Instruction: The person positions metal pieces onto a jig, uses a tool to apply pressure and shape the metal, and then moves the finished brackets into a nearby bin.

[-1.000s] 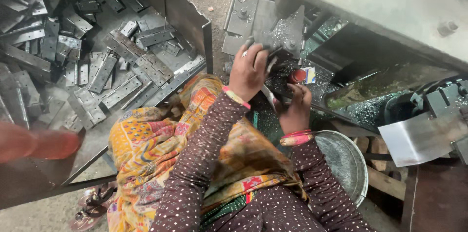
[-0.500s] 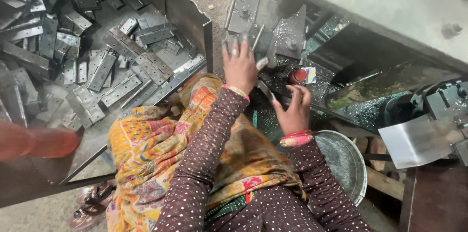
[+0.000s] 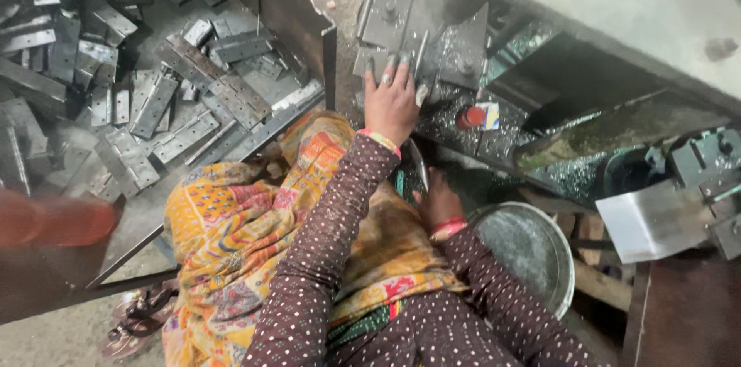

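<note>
My left hand [image 3: 390,101] reached further up, fingers spread flat on the metal plate [image 3: 386,35]. My right hand [image 3: 438,203] dropped lower beside the round pan [image 3: 532,259]; its grip I cannot tell.

A metalworking workshop: a large steel bin [image 3: 289,23] at far left holds heaped grey perforated metal plates [image 3: 150,101], and a grimy machine bed [image 3: 432,35] strewn with glittering metal shavings [image 3: 575,170] stands at right.
</note>
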